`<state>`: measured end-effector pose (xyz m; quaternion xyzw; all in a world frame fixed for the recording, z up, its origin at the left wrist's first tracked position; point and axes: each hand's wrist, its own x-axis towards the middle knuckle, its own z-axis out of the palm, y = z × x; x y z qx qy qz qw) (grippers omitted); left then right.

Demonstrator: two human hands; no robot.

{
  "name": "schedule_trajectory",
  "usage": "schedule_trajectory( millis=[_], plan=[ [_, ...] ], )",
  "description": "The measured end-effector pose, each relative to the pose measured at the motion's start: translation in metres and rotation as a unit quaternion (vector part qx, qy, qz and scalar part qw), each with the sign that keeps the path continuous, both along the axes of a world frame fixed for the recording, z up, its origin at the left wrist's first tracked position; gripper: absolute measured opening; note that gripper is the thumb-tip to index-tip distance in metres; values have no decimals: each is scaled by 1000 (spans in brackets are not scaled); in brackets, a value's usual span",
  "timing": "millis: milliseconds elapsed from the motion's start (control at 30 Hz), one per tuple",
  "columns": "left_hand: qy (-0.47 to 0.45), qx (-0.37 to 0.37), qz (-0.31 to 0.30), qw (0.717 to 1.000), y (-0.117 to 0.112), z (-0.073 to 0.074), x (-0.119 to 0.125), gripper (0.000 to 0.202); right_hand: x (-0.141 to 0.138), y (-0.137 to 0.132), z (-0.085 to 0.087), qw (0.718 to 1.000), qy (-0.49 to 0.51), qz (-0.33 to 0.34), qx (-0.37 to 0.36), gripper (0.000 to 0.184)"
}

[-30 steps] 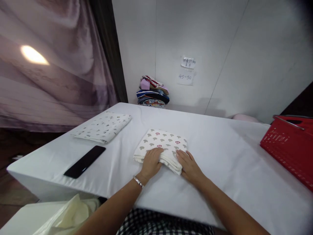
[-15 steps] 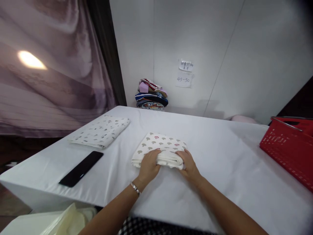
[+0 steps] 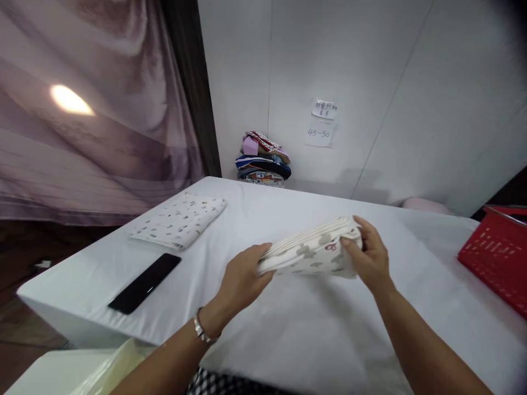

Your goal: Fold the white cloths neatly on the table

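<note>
A folded white cloth (image 3: 315, 252) with grey mushroom-like prints and a small red mark is held up off the table between my two hands. My left hand (image 3: 246, 277), with a silver bracelet at the wrist, pinches its left end between thumb and fingers. At the right end, my right hand (image 3: 368, 252) grips the upper corner, thumb in front and fingers behind. Its layered edges face up, and the printed side hangs toward me. Farther left, a second folded white cloth (image 3: 179, 222) with small dark prints lies flat on the table.
On the white-covered table (image 3: 263, 214), a black phone (image 3: 145, 283) lies at the left. A red plastic basket (image 3: 496, 255) stands at the right edge. Behind the table is a stack of folded fabrics (image 3: 263, 162) against the wall. A pale plastic bag (image 3: 111, 367) sits at lower left.
The mushroom-print cloth has been lifted off the table and turned, with its layered edges now upward. My hands have moved apart to its two ends, and the view has shifted slightly.
</note>
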<state>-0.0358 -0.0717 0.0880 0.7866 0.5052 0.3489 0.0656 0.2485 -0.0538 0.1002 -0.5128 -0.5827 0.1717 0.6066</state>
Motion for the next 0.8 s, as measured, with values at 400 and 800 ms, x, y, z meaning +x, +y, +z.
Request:
schedule_trajectory(
  millis=[400, 800],
  plan=[
    [-365, -424, -90, 824, 125, 45, 17, 41, 20, 134, 32, 976, 22, 35, -212, 49],
    [-287, -437, -125, 843, 149, 20, 22, 38, 52, 176, 31, 953, -188, 61, -231, 39]
  ],
)
